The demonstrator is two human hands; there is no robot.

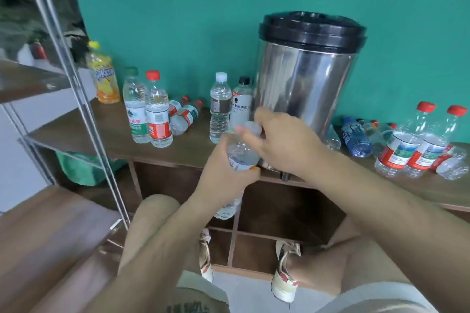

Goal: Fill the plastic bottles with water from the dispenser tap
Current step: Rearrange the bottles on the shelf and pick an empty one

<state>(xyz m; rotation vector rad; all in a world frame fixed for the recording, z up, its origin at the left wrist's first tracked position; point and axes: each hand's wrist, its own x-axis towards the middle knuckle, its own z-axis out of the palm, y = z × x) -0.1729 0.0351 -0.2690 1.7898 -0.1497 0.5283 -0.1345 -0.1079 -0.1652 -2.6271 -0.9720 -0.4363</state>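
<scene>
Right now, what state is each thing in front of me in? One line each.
held bottle, off the shelf, gripped by the left hand
cap, at the bottle's mouth, pinched by the right hand
dispenser, upright, black lid on
orange drink bottle, upright, capped
blue bottle, lying on its side
red-capped bottles at far right, two upright, capped

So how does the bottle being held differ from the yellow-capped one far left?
The held bottle is clear with a pale cap; the yellow-capped bottle looks orange. The held bottle is gripped by the left hand with the right hand at its cap; the yellow-capped bottle stands untouched on the counter. Both are capped plastic.
</scene>
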